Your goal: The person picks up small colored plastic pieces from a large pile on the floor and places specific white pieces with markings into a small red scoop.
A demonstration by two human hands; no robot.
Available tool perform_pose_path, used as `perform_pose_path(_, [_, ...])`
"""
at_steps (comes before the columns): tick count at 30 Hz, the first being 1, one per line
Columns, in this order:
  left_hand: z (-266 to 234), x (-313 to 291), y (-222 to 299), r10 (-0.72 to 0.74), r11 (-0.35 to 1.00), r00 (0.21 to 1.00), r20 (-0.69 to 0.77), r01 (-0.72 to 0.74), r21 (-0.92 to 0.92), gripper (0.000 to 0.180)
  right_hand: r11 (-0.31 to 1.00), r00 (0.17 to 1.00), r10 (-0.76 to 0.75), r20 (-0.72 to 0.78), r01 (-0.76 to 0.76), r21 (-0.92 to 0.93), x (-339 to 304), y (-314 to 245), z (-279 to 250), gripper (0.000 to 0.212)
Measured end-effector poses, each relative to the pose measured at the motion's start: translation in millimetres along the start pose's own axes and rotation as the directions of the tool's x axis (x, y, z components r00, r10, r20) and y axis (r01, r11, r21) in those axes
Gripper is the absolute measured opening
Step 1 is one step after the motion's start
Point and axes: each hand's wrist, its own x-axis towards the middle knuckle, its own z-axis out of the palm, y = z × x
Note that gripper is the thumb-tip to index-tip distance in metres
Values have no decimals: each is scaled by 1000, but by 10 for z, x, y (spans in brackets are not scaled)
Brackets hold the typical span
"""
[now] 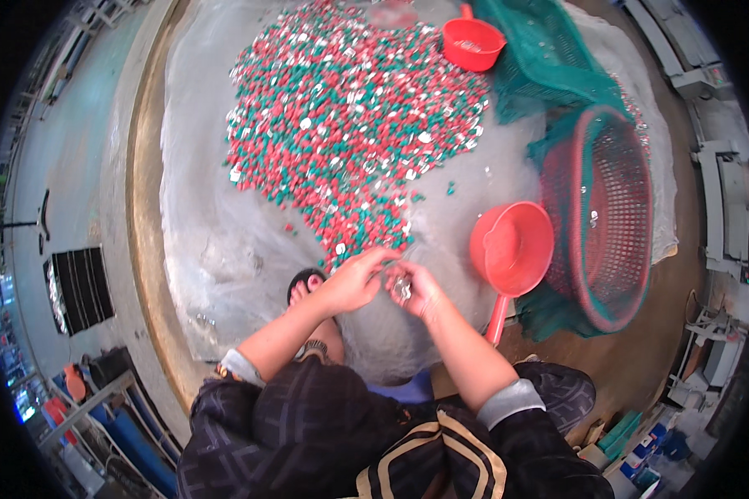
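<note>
Hundreds of little red, green and silvery pieces [354,116] sit heaped on a clear plastic sheet [216,249] spread over a round brownish floor pad, with grey concrete off to the left. Both hands meet at the near tip of the heap: the left hand [354,281] has its fingers curled down onto the pieces, and the right hand [414,287] pinches a small shiny piece [402,288] between its fingertips. One sandalled foot [306,285] pokes out just beside the left hand.

On the right it's pretty crowded: a red scoop [512,247] lies right beside the right hand, touching a red basket [597,214] lined with green netting [549,62]. Another small red scoop [472,43] sits at the far edge of the heap. The sheet's left side is bare and roomy, while a dark floor grate [76,289] and blue racks sit well apart past the pad's rim.
</note>
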Motion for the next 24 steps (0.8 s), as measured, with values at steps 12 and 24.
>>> perform_pose_path(12, [14, -72, -136, -172, 983, 980, -98, 177, 53, 23, 957, 971, -231, 59, 215, 197, -477, -238, 48, 36])
perform_pose_path(24, [337, 824, 152, -354, 131, 929, -113, -71, -989, 43, 136, 282, -936, 210, 840, -525, -410, -201, 1069, 39])
